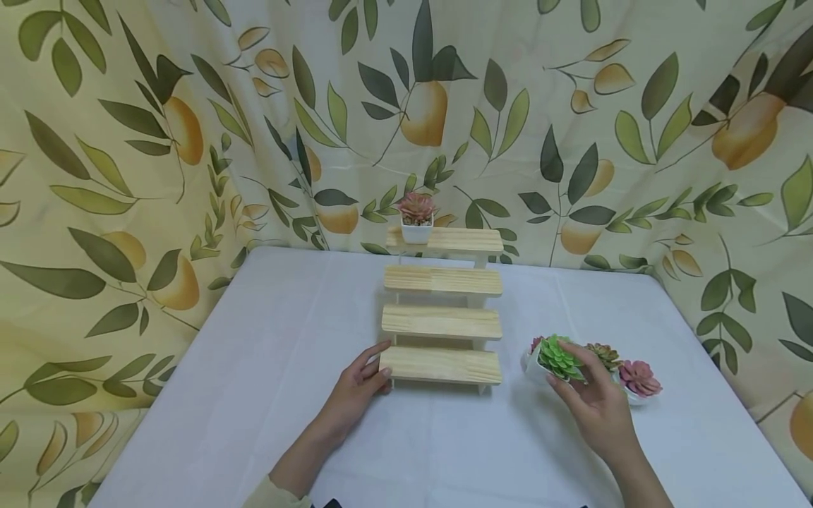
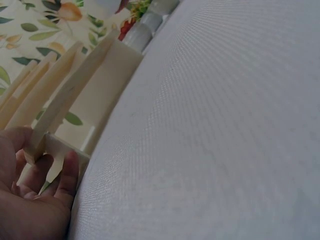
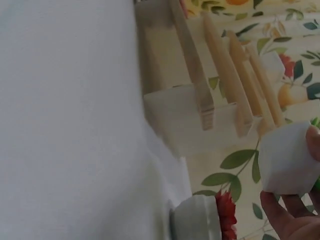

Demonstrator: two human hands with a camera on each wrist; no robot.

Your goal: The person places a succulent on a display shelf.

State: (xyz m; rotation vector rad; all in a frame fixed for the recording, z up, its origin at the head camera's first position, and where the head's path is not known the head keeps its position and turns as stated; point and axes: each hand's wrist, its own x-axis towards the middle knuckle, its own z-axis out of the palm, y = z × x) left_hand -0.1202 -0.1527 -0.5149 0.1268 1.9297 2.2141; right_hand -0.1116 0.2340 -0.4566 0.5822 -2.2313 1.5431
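Observation:
My right hand (image 1: 600,409) pinches a potted green succulent (image 1: 560,358) at the right of the table. In the right wrist view its white pot (image 3: 287,157) is between my fingers, raised off the table. My left hand (image 1: 356,388) grips the left end of the lowest step of a wooden four-step stand (image 1: 441,364), thumb and fingers around the board's end in the left wrist view. A pinkish-red succulent (image 1: 416,208) in a white square pot stands at the left of the top step.
Beside my right hand are a pink succulent (image 1: 639,378), a brownish-green one (image 1: 603,355) and a dark red one (image 1: 536,343), partly hidden. A white cloth (image 1: 286,339) covers the table. A leaf-and-fruit patterned curtain (image 1: 254,141) hangs behind it.

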